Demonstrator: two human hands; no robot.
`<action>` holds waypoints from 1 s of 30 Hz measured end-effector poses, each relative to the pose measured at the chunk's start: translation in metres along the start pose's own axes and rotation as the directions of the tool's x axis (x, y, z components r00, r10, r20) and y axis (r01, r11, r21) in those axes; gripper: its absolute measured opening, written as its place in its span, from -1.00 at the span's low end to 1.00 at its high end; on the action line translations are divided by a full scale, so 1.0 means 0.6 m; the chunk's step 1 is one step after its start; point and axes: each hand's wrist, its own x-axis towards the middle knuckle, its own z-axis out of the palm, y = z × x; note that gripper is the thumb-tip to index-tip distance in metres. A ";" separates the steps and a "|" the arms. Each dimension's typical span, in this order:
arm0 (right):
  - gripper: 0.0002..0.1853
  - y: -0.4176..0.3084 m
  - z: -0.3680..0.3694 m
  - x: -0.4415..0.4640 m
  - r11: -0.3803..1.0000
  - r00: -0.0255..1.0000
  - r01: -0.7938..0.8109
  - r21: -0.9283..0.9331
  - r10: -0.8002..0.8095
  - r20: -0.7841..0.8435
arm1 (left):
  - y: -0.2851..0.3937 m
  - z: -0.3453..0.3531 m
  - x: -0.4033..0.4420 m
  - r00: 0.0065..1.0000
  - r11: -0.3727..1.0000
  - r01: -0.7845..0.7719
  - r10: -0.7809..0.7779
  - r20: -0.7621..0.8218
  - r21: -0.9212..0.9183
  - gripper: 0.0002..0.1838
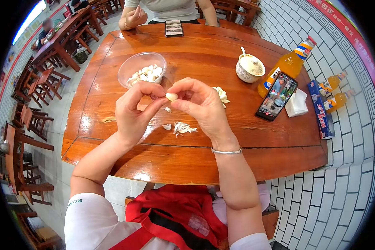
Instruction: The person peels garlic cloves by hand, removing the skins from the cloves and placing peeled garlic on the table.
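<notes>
Between the fingertips of both hands is a pale garlic clove, held above the wooden table. My left hand pinches it from the left, and my right hand pinches it from the right. Behind my left hand stands a clear plastic bowl with several garlic pieces in it. Peeled cloves lie just beyond my right hand, partly hidden by it. Below the hands, a small pile of garlic skins and a loose piece rest on the table.
To the right are a lidded white pot with a spoon, an orange bottle, a phone leaning on it, white tissues and a blue box. Another phone lies at the far edge, before a seated person.
</notes>
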 end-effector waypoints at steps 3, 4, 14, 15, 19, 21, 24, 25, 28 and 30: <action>-0.78 0.000 0.000 0.000 0.999 0.999 0.026 -0.025 -0.027 -0.020 | 0.001 0.000 0.000 1.000 1.000 0.009 -0.008 0.011 -0.016 -0.83; -0.78 0.000 0.001 0.001 0.999 0.999 0.027 -0.025 -0.028 -0.024 | 0.002 0.001 0.000 1.000 1.000 0.015 -0.015 0.011 -0.025 -0.83; -0.82 0.010 -0.003 0.004 0.995 0.996 0.087 -0.044 -0.087 0.000 | 0.009 -0.007 0.000 0.961 0.949 0.273 -0.262 0.090 -0.156 -0.90; -0.83 0.010 -0.004 0.004 0.992 0.995 0.099 -0.073 -0.099 0.004 | 0.009 -0.007 0.001 0.958 0.942 0.283 -0.268 0.101 -0.178 -0.90; -0.84 0.012 -0.007 0.005 0.982 0.991 0.131 -0.139 -0.130 0.014 | 0.001 -0.007 -0.001 0.953 0.926 0.297 -0.273 0.133 -0.232 -0.89; -0.84 0.014 -0.008 0.006 0.980 0.990 0.138 -0.146 -0.137 0.018 | -0.001 -0.006 -0.002 0.952 0.921 0.298 -0.271 0.140 -0.251 -0.89; -0.82 0.016 -0.007 0.006 0.985 0.992 0.129 -0.113 -0.129 0.009 | 0.003 -0.003 -0.002 0.958 0.931 0.281 -0.255 0.135 -0.234 -0.90; -0.81 0.016 -0.004 0.005 0.990 0.993 0.117 -0.079 -0.118 -0.007 | 0.005 -0.002 -0.002 0.964 0.948 0.254 -0.232 0.126 -0.192 -0.91; -0.80 0.011 0.005 0.003 0.997 0.997 0.057 -0.061 -0.061 -0.054 | 0.002 -0.001 -0.002 0.990 0.993 0.111 -0.107 0.097 -0.038 -0.90; -0.79 0.008 0.007 0.002 0.998 0.997 0.020 -0.058 -0.024 -0.070 | 0.002 -0.001 -0.001 0.996 0.996 -0.008 0.001 0.086 0.084 -0.88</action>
